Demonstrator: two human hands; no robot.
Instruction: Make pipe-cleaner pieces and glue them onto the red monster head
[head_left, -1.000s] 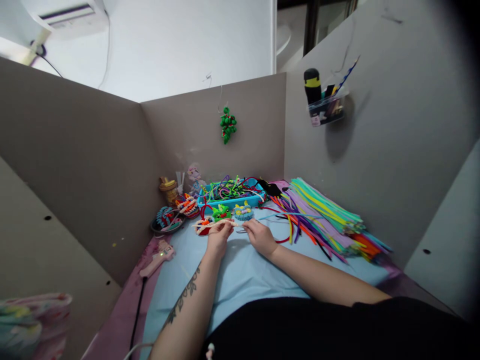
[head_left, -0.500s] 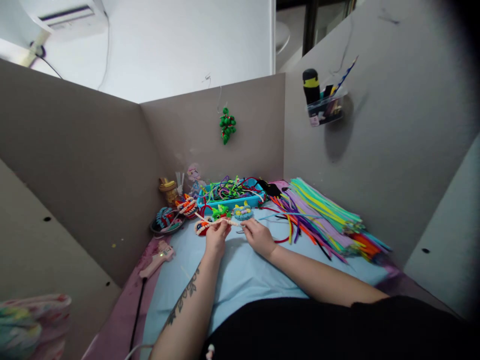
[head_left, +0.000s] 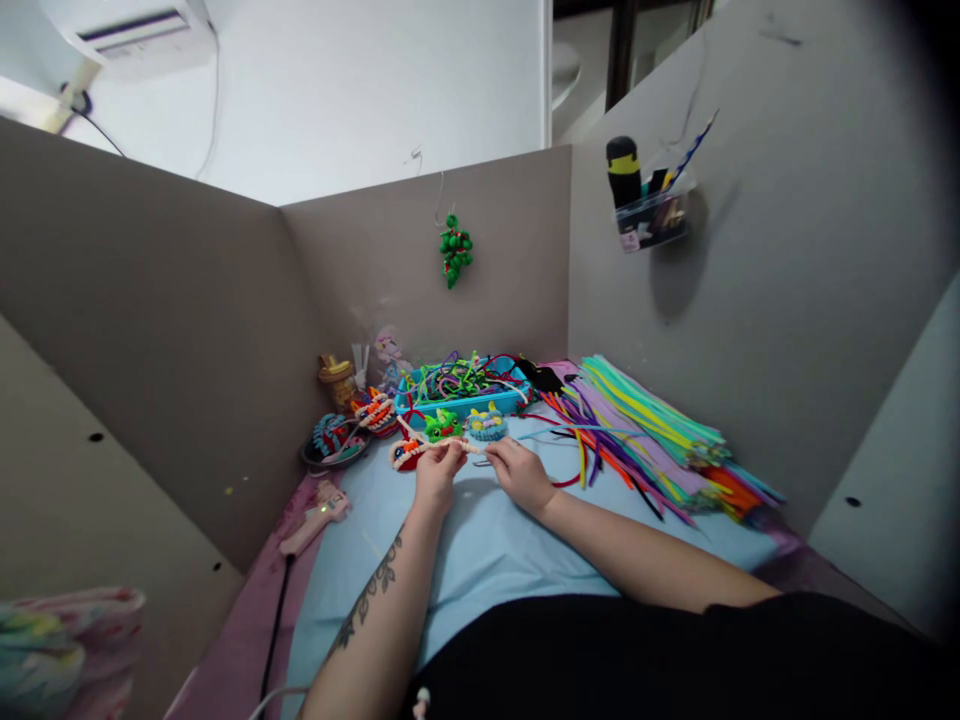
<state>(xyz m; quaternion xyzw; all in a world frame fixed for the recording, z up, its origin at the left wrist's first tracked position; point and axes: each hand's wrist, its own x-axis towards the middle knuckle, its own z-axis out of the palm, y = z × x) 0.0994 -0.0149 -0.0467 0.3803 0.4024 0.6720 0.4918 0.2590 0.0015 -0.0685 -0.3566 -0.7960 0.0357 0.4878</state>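
A cream pipe cleaner [head_left: 471,447], twisted along part of its length, stretches between my two hands. My left hand [head_left: 438,474] pinches it near the middle, and a loose end sticks out to the upper left. At its right end my right hand [head_left: 516,472] grips it with thumb and forefinger. Just behind the hands sit a green figure with eyes [head_left: 444,426] and a light blue one with yellow tips [head_left: 487,423]. A red and orange piece with an eye [head_left: 405,455] lies beside my left hand, partly covered by the pipe cleaner.
Behind stands a blue basket [head_left: 420,410] of tangled pipe cleaners. Bundles of coloured pipe cleaners [head_left: 645,420] lie at right. A glue gun [head_left: 319,515] and a dark bowl [head_left: 337,462] are at left. Grey panels [head_left: 420,260] enclose the table; a clear box [head_left: 651,222] hangs at right.
Both hands hold the same pipe cleaner as before, with only a very slight shift. The things on the table stay put.
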